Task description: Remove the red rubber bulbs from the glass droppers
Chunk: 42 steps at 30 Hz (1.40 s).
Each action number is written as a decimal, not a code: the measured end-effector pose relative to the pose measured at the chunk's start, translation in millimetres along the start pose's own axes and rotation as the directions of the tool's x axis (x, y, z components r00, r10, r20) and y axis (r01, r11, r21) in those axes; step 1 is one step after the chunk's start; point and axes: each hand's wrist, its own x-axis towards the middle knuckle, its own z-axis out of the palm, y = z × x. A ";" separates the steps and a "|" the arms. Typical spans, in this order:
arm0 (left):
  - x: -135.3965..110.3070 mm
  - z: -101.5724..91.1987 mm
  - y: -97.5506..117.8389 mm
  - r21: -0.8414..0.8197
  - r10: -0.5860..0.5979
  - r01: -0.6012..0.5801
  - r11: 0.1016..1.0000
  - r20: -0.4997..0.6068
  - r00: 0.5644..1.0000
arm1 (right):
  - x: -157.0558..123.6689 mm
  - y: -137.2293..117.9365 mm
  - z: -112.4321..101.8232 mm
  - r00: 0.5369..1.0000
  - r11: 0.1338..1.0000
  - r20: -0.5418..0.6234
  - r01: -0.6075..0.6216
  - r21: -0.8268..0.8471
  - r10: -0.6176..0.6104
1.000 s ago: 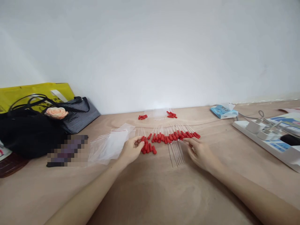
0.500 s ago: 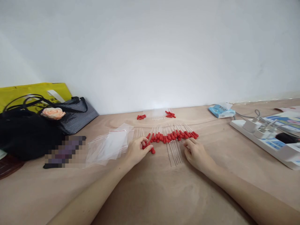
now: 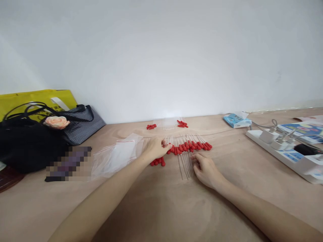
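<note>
Left hand (image 3: pixel 154 149) shifting rightward to red bulbs (image 3: pixel 186 146), short of desk's (image 3: pixel 164 201) back edge. Right hand (image 3: pixel 206 170) curling at clear tubes (image 3: pixel 184 165). Both grips unclear.

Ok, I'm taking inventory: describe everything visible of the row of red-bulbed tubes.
The row of red-bulbed tubes fans across the table: slim clear stems, glass or plastic, point towards the wall; smooth, rubbery-looking red bulbs crowd their near ends. The left hand is at its left end, grip unclear.

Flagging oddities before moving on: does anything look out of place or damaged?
The red bulbs show no obvious damage. Odd, though: a pixelated patch beside the black bag hides most of a dark object.
</note>
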 end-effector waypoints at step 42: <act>-78.5 23.3 -14.8 0.058 0.596 -0.612 0.789 -0.315 0.739 | 5.5 -25.8 -12.3 0.838 0.816 -0.083 0.496 -0.298 -0.540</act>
